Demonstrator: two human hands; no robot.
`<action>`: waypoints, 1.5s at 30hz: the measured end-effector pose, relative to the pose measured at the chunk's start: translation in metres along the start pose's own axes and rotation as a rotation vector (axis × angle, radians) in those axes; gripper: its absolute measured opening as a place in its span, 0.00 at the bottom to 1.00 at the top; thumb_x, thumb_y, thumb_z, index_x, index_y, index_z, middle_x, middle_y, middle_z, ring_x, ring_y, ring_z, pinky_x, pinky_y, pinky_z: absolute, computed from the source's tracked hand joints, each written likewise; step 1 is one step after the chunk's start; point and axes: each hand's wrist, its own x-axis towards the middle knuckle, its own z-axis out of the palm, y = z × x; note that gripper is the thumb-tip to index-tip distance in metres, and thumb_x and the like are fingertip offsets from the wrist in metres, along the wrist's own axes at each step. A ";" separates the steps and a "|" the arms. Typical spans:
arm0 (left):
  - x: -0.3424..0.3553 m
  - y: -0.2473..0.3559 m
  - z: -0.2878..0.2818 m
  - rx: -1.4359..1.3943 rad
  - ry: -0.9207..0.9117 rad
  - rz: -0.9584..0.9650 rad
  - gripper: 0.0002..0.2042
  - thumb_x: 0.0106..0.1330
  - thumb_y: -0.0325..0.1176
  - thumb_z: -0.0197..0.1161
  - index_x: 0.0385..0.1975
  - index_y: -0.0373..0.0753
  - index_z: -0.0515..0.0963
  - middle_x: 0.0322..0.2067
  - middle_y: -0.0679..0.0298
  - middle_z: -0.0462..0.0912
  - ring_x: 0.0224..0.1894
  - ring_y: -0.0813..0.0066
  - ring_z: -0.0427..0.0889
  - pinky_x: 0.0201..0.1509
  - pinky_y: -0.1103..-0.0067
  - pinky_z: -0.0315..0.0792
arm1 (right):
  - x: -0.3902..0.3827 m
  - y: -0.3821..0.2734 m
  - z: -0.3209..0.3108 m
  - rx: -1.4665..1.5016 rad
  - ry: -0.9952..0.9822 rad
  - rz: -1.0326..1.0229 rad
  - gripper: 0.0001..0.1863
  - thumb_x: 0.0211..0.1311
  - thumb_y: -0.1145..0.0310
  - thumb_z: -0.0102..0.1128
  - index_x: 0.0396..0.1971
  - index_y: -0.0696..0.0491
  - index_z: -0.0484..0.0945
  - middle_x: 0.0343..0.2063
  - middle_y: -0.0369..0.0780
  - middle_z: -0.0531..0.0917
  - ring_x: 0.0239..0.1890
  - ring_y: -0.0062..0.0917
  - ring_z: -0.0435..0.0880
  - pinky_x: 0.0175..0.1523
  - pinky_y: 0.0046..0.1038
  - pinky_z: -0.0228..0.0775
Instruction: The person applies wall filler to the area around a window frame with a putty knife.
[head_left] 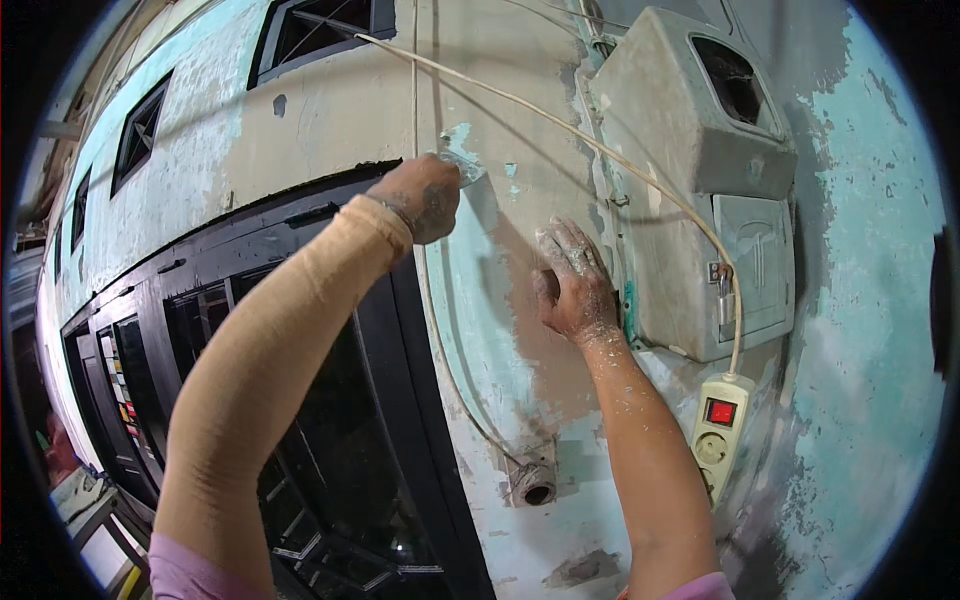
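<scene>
My left hand [422, 198], below a tan arm sleeve, is closed around a scraper [471, 174]. The handle is hidden in my fist, and only a bit of the blade shows against the wall [475, 290] above the door frame's corner. Flaking turquoise paint and bare beige-brown patches cover this part of the wall. To the right and lower, my right hand [575, 285] rests against a brown patch with its fingers stretched out and nothing in it. White flakes and dust cling to its fingers and forearm.
A box-shaped meter cabinet [690, 190] with a padlock [725, 300] juts out at right. From a slanting cable hangs a power strip [718, 430] with a red switch. A thin cord runs down to a round wall fitting [537, 490]. Black glazed doors [350, 440] stand at left.
</scene>
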 end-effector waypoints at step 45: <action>0.019 0.000 0.006 -0.104 -0.067 0.112 0.24 0.48 0.19 0.52 0.51 0.31 0.73 0.44 0.45 0.80 0.47 0.53 0.81 0.55 0.68 0.75 | -0.025 0.015 -0.011 -0.108 -0.002 0.137 0.26 0.57 0.62 0.54 0.57 0.53 0.71 0.61 0.51 0.65 0.65 0.45 0.61 0.69 0.42 0.52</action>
